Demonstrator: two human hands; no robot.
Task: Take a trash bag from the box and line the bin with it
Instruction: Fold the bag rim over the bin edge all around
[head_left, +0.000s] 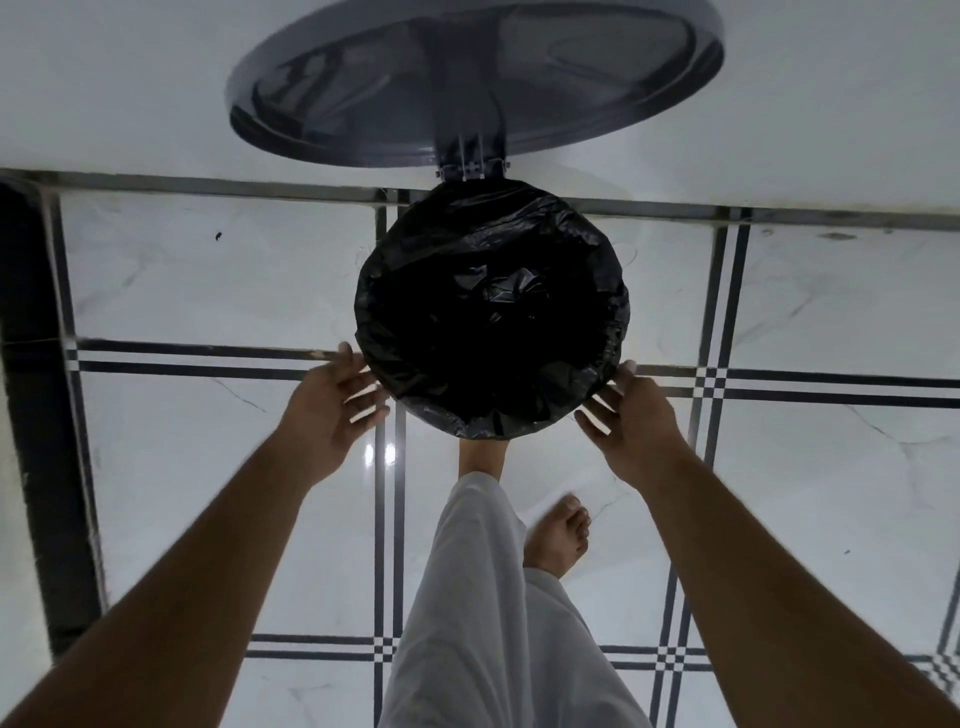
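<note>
A black trash bag (488, 312) covers the round bin's mouth, its edge folded over the rim all the way round; the bin's own body is hidden under it. The grey round lid (467, 78) stands swung up behind the bin on its hinge (470, 169). My left hand (332, 410) is beside the bin's near-left rim with fingers spread, holding nothing. My right hand (631, 415) is at the near-right rim, fingers apart, just off the bag's edge. The bag box is not in view.
White glossy floor tiles (208, 467) with black stripe borders lie all around. A white wall (130, 78) rises behind the bin. A dark vertical strip (36, 415) runs along the left. One bare foot sits under the bin's front, the other foot (558, 535) to its right.
</note>
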